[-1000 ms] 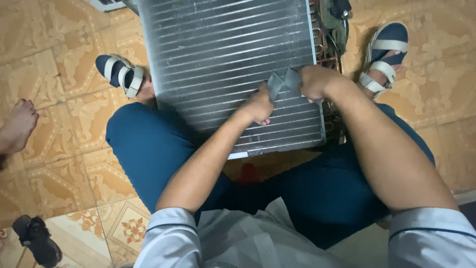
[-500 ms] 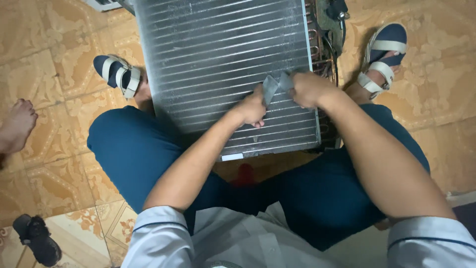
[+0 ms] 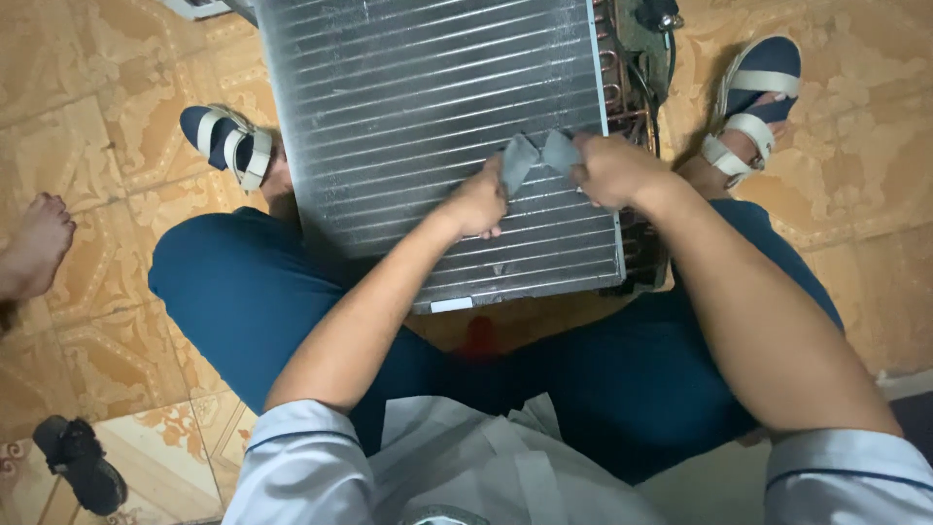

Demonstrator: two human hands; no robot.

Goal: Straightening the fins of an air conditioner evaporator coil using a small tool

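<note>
Since the frame 1 second ago, your 2 hands and the grey cloth have slid leftward across the coil, away from its right edge and toward the middle. Your left hand (image 3: pixel 478 202) is curled shut on 1 end of the grey cloth (image 3: pixel 533 156), and your right hand (image 3: pixel 610 170) is closed on the other end, so the cloth bunches up between them and rests against the finned coil (image 3: pixel 428 126) (the big ribbed metal panel standing on the floor between your knees).

As for progress, you look to be partway through wiping the fins: the cloth sits about halfway down the panel, and the lower rows and the left half show no hand near them. I cannot tell from the fins which parts are already clean; the surface looks evenly dull and streaked all over.

The top of the coil is cut off by the frame, and the copper tubes (image 3: pixel 622 97) at its right side are half hidden behind your right wrist. A small red thing (image 3: pixel 479 338) peeks out below the coil; I cannot make out what it is. Another person's bare foot (image 3: pixel 34 243) shows at the left edge, and a black sandal (image 3: pixel 80 465) lies on the tiled floor (image 3: pixel 875 194).
</note>
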